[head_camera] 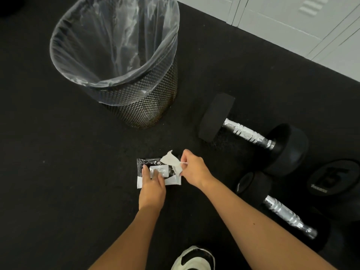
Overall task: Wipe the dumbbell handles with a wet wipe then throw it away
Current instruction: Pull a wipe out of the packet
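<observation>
A black and white wet wipe pack [145,162] lies flat on the black floor. My left hand [152,184] presses on it with straight fingers near its white flap. My right hand [191,168] pinches a white wet wipe [171,160] that is partly pulled out of the pack. To the right lie two black dumbbells with knurled chrome handles, the farther one [247,133] and the nearer one [286,213]. A black mesh waste bin [144,106] with a clear liner stands behind the pack.
A third dumbbell head marked 15 [331,178] shows at the right edge. Light grey lockers [292,20] line the top right. The toe of a white and black shoe [194,258] is at the bottom, just behind my arms.
</observation>
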Action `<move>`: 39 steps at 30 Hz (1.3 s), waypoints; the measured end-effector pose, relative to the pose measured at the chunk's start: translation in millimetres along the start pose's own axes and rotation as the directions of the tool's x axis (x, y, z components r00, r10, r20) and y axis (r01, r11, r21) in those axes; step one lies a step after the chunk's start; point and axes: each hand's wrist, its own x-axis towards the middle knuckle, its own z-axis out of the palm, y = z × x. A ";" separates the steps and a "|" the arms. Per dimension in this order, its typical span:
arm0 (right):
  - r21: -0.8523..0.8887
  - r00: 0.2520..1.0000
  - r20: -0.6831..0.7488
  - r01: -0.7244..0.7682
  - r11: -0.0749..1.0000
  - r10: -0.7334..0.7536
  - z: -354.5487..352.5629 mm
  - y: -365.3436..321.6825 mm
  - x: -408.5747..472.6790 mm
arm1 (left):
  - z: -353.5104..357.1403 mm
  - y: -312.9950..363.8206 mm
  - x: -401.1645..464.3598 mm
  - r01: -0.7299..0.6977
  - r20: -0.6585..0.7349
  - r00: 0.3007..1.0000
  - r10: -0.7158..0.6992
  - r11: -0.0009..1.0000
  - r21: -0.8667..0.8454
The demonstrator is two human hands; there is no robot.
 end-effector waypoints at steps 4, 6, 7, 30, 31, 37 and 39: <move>0.144 0.999 0.005 -0.037 0.989 0.036 1.3 1.3 -1.0 | -5.9 13.5 -10.4 0.000 -0.143 0.988 -0.052 0.941 -0.337; 0.259 0.998 0.009 -0.061 0.964 0.060 -5.3 -3.7 -3.6 | -13.1 31.2 -12.0 -0.061 -0.182 0.983 -0.006 0.930 -0.364; 0.313 0.998 0.010 -0.067 0.947 0.067 -9.0 -6.7 -5.3 | -18.1 41.7 -13.1 -0.062 -0.151 0.989 -0.001 0.909 -0.412; 0.733 0.958 -0.267 0.128 0.667 0.109 -212.6 -30.9 -138.2 | -83.3 225.4 -144.2 0.097 0.331 0.847 0.416 0.491 -0.866; 0.731 0.956 -0.271 0.130 0.670 0.110 -218.7 -28.9 -141.9 | -81.2 230.1 -149.2 0.095 0.350 0.833 0.428 0.512 -0.854; 0.681 0.952 -0.296 0.272 0.680 -0.084 -242.5 -2.9 -148.9 | -66.8 237.6 -155.2 -0.349 0.047 0.773 0.632 0.487 -0.801; 0.495 0.930 -0.338 0.304 0.814 -0.142 -245.8 0.8 -149.5 | -63.5 239.1 -152.4 -0.551 -0.026 0.721 0.692 0.550 -0.627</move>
